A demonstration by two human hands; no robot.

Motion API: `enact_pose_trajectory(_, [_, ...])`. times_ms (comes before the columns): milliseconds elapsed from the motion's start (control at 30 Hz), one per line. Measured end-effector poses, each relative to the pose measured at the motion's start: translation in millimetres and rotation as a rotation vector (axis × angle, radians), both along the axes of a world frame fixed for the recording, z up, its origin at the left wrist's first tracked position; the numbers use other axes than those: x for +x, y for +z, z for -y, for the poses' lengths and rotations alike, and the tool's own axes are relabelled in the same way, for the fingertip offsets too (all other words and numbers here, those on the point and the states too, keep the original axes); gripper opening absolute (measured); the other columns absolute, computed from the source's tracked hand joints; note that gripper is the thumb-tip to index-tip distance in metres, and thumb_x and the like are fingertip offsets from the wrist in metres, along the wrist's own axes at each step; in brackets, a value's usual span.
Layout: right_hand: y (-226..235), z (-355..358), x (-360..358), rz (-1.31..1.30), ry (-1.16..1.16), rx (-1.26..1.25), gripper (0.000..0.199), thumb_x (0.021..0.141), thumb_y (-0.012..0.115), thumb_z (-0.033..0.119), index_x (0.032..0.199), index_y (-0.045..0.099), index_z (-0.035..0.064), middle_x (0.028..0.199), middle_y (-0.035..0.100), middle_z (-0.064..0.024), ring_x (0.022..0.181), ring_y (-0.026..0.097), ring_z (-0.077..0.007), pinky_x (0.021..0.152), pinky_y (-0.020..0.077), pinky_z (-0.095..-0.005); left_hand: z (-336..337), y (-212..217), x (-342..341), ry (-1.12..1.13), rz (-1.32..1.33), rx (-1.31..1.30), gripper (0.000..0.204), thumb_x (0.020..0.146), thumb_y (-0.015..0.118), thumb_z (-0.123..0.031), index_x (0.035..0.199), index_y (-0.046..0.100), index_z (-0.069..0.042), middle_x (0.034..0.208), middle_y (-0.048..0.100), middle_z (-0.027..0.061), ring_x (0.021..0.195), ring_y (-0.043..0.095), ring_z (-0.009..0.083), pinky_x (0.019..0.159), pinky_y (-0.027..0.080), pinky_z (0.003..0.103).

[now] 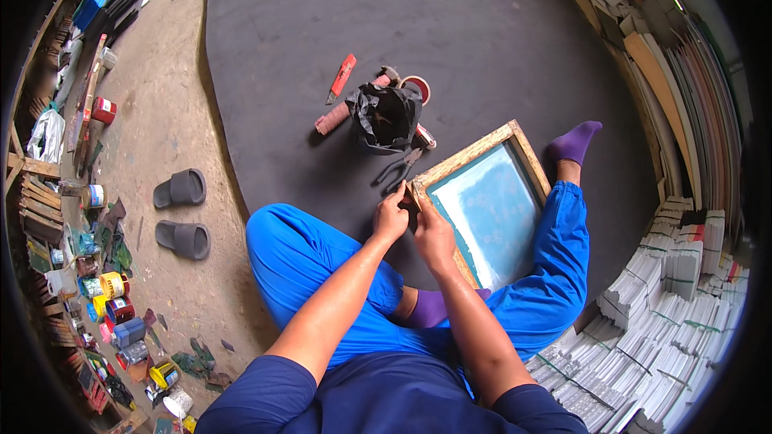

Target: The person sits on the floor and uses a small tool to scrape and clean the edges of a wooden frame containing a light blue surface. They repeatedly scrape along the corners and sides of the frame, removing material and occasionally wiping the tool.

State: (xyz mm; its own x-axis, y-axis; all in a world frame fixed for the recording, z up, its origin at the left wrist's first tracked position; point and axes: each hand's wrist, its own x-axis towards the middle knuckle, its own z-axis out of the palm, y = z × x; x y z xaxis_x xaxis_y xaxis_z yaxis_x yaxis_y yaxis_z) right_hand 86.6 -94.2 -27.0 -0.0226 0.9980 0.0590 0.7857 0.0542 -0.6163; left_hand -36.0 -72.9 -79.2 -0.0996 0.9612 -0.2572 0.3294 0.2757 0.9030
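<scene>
A wooden-framed printing screen leans tilted against my right leg, its mesh blue-green with a whitish border. My right hand is closed on the left side of the frame, near its upper left corner. My left hand is at that same corner, its fingertips pinched together against the wood; whatever lies between them is too small to make out. Just beyond the hands lie dark pliers, beside a black container with ragged edges. Behind the container rests a hammer with a pink-wrapped handle.
A red utility knife, a tape roll and a small red-and-white item lie around the container on the dark mat. Sandals and paint cans are at left; bundled white stacks are at right.
</scene>
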Motion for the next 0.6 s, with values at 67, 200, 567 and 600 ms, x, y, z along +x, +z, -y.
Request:
enact_pose_trajectory(67, [42.2, 0.2, -8.3, 0.334, 0.002, -0.303, 0.046, 0.098, 0.059, 0.019, 0.144, 0.057, 0.0194, 0.093, 0.071, -0.0235, 0.083, 0.071, -0.043, 0.07, 0.0559, -0.0539, 0.1, 3.3, -2.6, -0.003, 0.007, -0.031, 0.075, 0.075, 0.053, 0.001, 0.149, 0.053, -0.013, 0.107, 0.073, 0.0144, 0.09, 0.071, 0.0296, 0.081, 0.056, 0.037])
enact_pose_trajectory(200, [44.3, -2.0, -5.6, 0.092, -0.087, -0.297, 0.041, 0.098, 0.058, 0.02, 0.139, 0.062, 0.0199, 0.102, 0.071, -0.024, 0.089, 0.07, -0.044, 0.079, 0.0552, -0.054, -1.3, 8.0, -1.6, -0.001, 0.013, -0.039, 0.074, 0.076, 0.053, 0.0, 0.149, 0.053, -0.014, 0.107, 0.073, 0.0143, 0.09, 0.071, 0.0293, 0.082, 0.056, 0.037])
enact_pose_trajectory(567, [76.5, -20.5, -5.3, 0.208, -0.085, -0.41, 0.039, 0.097, 0.057, 0.02, 0.135, 0.066, 0.0197, 0.097, 0.072, -0.024, 0.09, 0.07, -0.0441, 0.08, 0.0549, -0.0543, -9.5, -6.2, -1.5, 0.012, 0.004, -0.023, 0.073, 0.076, 0.054, -0.002, 0.148, 0.055, -0.017, 0.106, 0.074, 0.0133, 0.099, 0.071, 0.0314, 0.088, 0.055, 0.039])
enact_pose_trajectory(600, [77.4, -21.7, -6.6, 0.21, -0.083, -0.419, 0.039, 0.097, 0.057, 0.02, 0.135, 0.066, 0.0197, 0.097, 0.073, -0.0241, 0.09, 0.07, -0.0442, 0.08, 0.055, -0.0543, -9.6, -5.8, -1.0, 0.011, 0.003, -0.024, 0.073, 0.076, 0.054, -0.002, 0.148, 0.055, -0.016, 0.105, 0.074, 0.0131, 0.099, 0.071, 0.0313, 0.088, 0.055, 0.039])
